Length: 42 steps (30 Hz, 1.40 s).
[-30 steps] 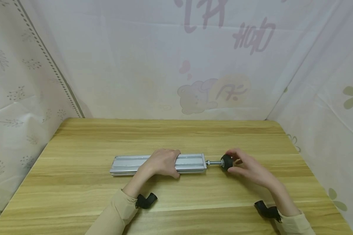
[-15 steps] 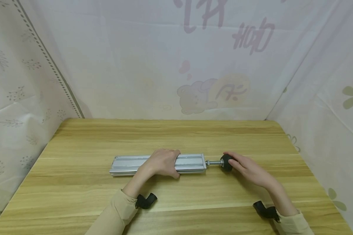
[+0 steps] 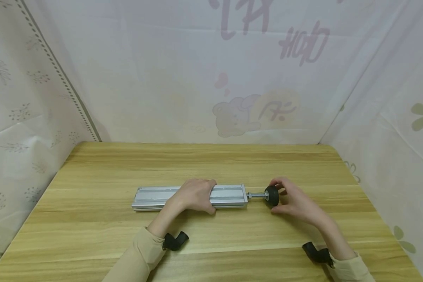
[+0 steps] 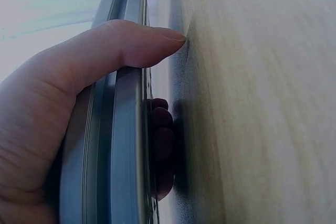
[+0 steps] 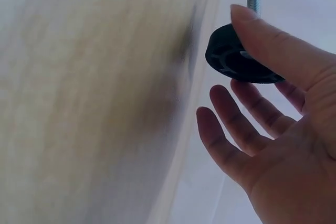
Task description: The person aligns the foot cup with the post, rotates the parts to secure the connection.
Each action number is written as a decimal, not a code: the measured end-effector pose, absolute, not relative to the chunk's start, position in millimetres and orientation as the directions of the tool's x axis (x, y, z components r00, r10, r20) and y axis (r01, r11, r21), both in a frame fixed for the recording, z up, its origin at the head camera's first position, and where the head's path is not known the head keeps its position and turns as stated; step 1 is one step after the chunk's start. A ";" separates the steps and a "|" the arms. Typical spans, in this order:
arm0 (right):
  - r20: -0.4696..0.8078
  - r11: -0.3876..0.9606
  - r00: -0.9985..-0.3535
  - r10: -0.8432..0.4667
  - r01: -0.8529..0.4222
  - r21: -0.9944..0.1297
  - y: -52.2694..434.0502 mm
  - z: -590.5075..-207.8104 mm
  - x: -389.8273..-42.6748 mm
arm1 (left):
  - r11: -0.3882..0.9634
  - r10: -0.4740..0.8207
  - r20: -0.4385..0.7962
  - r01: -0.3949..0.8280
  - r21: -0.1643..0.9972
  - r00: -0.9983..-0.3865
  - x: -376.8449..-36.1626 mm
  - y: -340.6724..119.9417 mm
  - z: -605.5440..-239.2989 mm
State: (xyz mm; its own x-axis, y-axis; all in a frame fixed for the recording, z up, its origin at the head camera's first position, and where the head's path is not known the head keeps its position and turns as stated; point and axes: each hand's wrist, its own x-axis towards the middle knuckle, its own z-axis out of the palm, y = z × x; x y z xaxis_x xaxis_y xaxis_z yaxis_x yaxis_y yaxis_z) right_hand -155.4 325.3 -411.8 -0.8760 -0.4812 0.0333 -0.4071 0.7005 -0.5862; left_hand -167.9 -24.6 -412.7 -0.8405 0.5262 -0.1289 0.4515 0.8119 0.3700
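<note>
My left hand [image 3: 194,194] grips a long silver aluminium profile [image 3: 228,192] around its middle. In the left wrist view the thumb crosses one grooved side [image 4: 127,145] and the fingertips curl underneath, close over the table. Out of the profile's right end runs a threaded rod [image 3: 257,195] with a nut, carrying a round black levelling foot [image 3: 272,196]. My right hand [image 3: 299,201] pinches that foot by its rim, thumb on the near side and a finger on the far side. In the right wrist view the other fingers [image 5: 226,145] spread loosely behind the foot's hollow underside [image 5: 239,69].
All this is over a wood-grain table [image 3: 211,164]. A pale printed cloth [image 3: 169,78] hangs behind it and along both sides. Black curved wrist mounts [image 3: 175,241] stick out from both sleeve cuffs.
My right hand's fingers rolled over the levelling foot, thumb moving up onto it and then back down to its near edge. The left hand and profile stay in place.
</note>
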 end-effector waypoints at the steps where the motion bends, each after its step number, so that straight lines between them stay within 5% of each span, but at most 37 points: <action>1: 0.038 0.702 -0.877 -0.479 -0.409 -0.583 324.9 -412.1 -155.3 | 0.812 0.526 -0.131 0.451 0.370 -0.841 -168.0 -24.5 -412.6; 22: -0.111 0.724 -0.864 -0.490 -0.333 -0.604 334.2 -403.9 -150.9 | 0.811 0.527 -0.135 0.449 0.374 -0.839 -167.5 -24.9 -412.5; 34: -0.100 0.712 -0.875 -0.474 -0.314 -0.628 333.3 -404.8 -150.9 | 0.810 0.529 -0.138 0.449 0.377 -0.838 -168.0 -24.7 -412.9; 42: 0.022 0.696 -0.877 -0.480 -0.396 -0.599 328.4 -404.2 -152.8 | 0.814 0.524 -0.140 0.446 0.371 -0.840 -168.4 -24.5 -412.1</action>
State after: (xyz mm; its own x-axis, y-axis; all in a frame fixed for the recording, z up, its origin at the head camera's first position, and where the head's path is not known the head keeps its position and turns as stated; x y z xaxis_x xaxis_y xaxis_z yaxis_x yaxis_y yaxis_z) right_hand -152.8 328.4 -404.2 -0.8769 -0.4802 0.0220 -0.3960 0.6958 -0.5992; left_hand -168.4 -24.5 -412.1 -0.8399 0.5243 -0.1402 0.4463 0.8142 0.3714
